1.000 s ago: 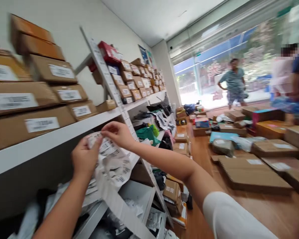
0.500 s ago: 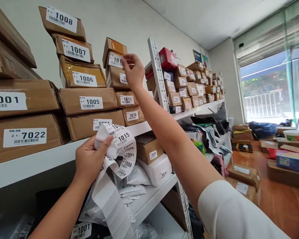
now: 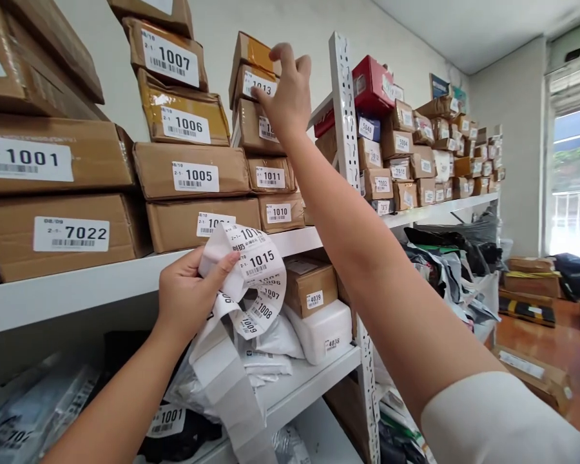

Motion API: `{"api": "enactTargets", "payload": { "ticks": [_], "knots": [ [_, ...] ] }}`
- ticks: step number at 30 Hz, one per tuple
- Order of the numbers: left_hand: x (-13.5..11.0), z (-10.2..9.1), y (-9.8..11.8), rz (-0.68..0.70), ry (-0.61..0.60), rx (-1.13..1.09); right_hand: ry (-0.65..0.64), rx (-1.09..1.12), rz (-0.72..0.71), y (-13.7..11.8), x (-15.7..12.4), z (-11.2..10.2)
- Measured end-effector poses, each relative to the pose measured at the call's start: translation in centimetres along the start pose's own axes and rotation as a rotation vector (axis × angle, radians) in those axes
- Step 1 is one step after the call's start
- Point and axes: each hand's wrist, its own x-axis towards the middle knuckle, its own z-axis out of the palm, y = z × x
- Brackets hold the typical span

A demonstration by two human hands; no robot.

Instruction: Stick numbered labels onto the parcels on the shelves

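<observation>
A curled roll of printed number labels (image 3: 263, 261) is pinched between the thumb and fingers of my left hand (image 3: 188, 290); 1015 shows on its outside, and a blank strip (image 3: 229, 386) trails from it. High on the upper shelf, my right hand (image 3: 292, 93) reaches to the top of a narrow stack with its fingers spread. Its thumb is at the label of a cardboard box (image 3: 254, 58) marked 1013, and whether it touches is hard to tell. Below lie a partly covered box (image 3: 256, 132), then the boxes marked 1011 (image 3: 270, 175) and 1010 (image 3: 281, 213).
Larger boxes marked 1005 (image 3: 145, 171) and 1001 (image 3: 38, 183) stand to the left. A white perforated shelf post (image 3: 344, 109) rises just right of my right hand. White parcels (image 3: 314, 332) and bags fill the lower shelf. Further right, more boxes (image 3: 410, 161) line another shelf.
The view has turned, so the shelves sit further right and higher in parts. My right hand's fingers have spread apart and shifted off the 1013 label's right side. The left hand keeps the label roll.
</observation>
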Motion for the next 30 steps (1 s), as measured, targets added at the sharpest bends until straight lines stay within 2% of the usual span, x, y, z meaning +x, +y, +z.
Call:
{"api": "enactTargets", "payload": {
  "ticks": [2, 4, 6, 7, 8, 10, 11, 12, 14, 16, 21, 24, 27, 30],
  "knots": [
    [-0.2, 0.0, 0.4, -0.002, 0.002, -0.008, -0.098, -0.022, -0.025, 0.0, 0.0, -0.8],
    [-0.5, -0.1, 0.9, 0.001, 0.015, -0.012, -0.157, 0.063, -0.039, -0.4, -0.9, -2.2],
    [-0.7, -0.2, 1.3, 0.004, 0.027, -0.025, -0.202, 0.305, -0.039, -1.3, -3.2, -4.6],
    [-0.9, -0.2, 1.6, 0.004, 0.027, -0.041, -0.264, 0.471, -0.031, -2.0, -4.9, -6.0],
    [-1.0, -0.1, 1.8, 0.004, 0.022, -0.065, -0.433, 0.639, -0.029, -2.6, -6.8, -7.6],
    [-1.0, 0.1, 2.2, 0.011, -0.001, -0.117, -0.859, 0.844, 0.049, -3.7, -10.8, -10.6],
    [-1.0, 0.3, 2.5, 0.013, -0.020, -0.135, -0.963, 0.893, 0.101, -4.0, -12.8, -11.9],
    [-0.9, 0.6, 2.7, 0.009, -0.050, -0.141, -0.989, 0.937, 0.138, -4.1, -14.5, -13.0],
    [-0.7, 1.1, 3.4, -0.012, -0.152, -0.122, -0.969, 0.988, 0.215, -3.8, -17.0, -14.4],
    [-0.4, 1.7, 4.0, -0.008, -0.252, -0.074, -0.916, 0.978, 0.247, -3.3, -18.2, -15.1],
    [0.0, 3.1, 5.0, 0.047, -0.315, -0.006, -0.838, 0.900, 0.267, -1.5, -18.4, -16.3],
    [-0.1, 4.1, 5.3, 0.021, -0.374, -0.158, -0.766, 0.924, 0.353, -0.7, -18.3, -16.4],
    [-0.1, 5.0, 5.6, -0.035, -0.327, -0.382, -0.663, 0.955, 0.380, -0.5, -18.4, -16.0],
    [0.0, 5.5, 5.9, -0.027, -0.240, -0.371, -0.564, 0.931, 0.361, -1.0, -18.7, -15.3]
  ]
}}
